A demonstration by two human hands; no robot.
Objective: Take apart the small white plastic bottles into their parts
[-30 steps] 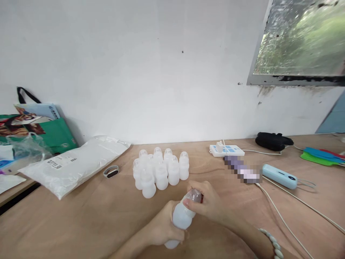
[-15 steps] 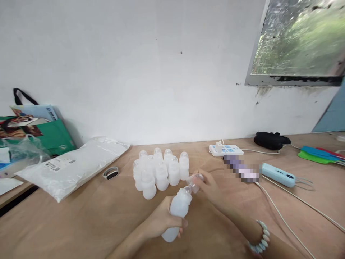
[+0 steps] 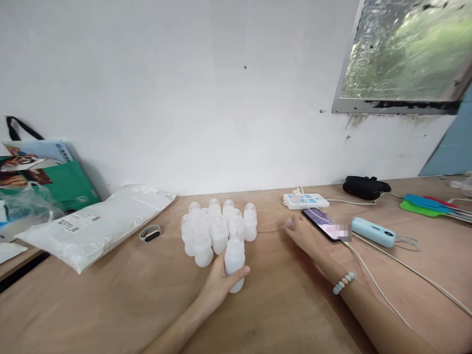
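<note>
My left hand (image 3: 219,280) is wrapped around a frosted white baby bottle (image 3: 235,263), which stands nearly upright at the front of a group of similar bottles. A thin clear teat shows at its top, and no dome cover sits over it. The grouped bottles (image 3: 203,248) stand close together, with clear domed caps on top. Over to the right, my right hand (image 3: 303,234) is low over the table beside the phone. Its fingers are closed on a clear cap (image 3: 290,224), partly hidden by them.
A white plastic parcel (image 3: 106,221) and a grey wristband (image 3: 150,233) lie on the left. Right of the hands are a phone (image 3: 320,221), a power strip (image 3: 306,200), a light-blue device (image 3: 373,232), cables, a black case (image 3: 366,188) and coloured spatulas (image 3: 424,204).
The bottle in my left hand has moved up and tilted upright, nearer the group. My right hand has drawn away from it to the right, taking the clear cap along.
</note>
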